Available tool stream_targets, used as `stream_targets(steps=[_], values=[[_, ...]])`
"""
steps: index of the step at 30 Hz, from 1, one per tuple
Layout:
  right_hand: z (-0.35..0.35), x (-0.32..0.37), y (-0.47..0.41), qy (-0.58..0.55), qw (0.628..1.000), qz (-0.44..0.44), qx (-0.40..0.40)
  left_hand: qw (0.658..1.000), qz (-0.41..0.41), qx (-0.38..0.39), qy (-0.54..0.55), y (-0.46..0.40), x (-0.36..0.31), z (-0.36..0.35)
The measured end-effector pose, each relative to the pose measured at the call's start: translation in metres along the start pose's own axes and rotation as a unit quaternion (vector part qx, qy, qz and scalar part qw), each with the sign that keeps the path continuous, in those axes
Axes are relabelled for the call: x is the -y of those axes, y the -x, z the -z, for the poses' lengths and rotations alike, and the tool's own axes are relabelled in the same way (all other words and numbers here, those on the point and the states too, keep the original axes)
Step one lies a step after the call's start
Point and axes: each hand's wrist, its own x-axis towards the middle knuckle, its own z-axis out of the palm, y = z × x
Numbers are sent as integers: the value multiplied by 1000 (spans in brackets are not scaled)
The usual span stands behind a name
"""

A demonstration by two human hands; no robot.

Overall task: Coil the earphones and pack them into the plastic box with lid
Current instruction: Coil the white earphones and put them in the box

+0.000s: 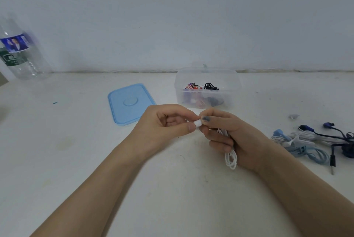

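Observation:
My right hand (229,135) grips a coiled pair of white earphones (231,158); loops of cord hang out below the fist. My left hand (168,121) pinches the white end of that pair between thumb and fingers, right against my right thumb. Behind my hands stands the clear plastic box (207,75), open, with black, red and purple earphones inside. Its light blue lid (128,102) lies flat on the table to the left of the box.
A heap of loose earphones, light blue (306,153), white (302,137) and dark blue (342,141), lies at the right on the white table (76,150). A clear plastic bottle (21,54) stands at the far left against the wall.

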Motion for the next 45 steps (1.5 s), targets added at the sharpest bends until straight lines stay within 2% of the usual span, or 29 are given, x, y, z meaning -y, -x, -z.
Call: stream_targets(steps=[18,29,32,34,36,38,42,45], values=[[-1,-2,-1,-39,999,-8,-21,1000,14,8,23,-2,1,0],[1,-3,-2,-46,999,-10,-17,1000,13,8,-8,-2,-3,-2],[2,-3,-3,-55,998,-17,-26,999,18,-18,-42,-3,-3,0],[2,-2,-2,-61,997,-23,-38,990,19,-53,-129,-3,2,8],[1,0,-1,-42,997,-28,-57,954,6,-55,-296,-3,10,21],[-3,1,-1,10,997,-32,-75,920,23,-26,-391,-1,11,34],[-13,-1,-2,128,989,-32,-72,915,103,29,-390,6,8,48],[-17,-2,-1,179,981,-33,-73,920,104,42,-376,8,8,50]])
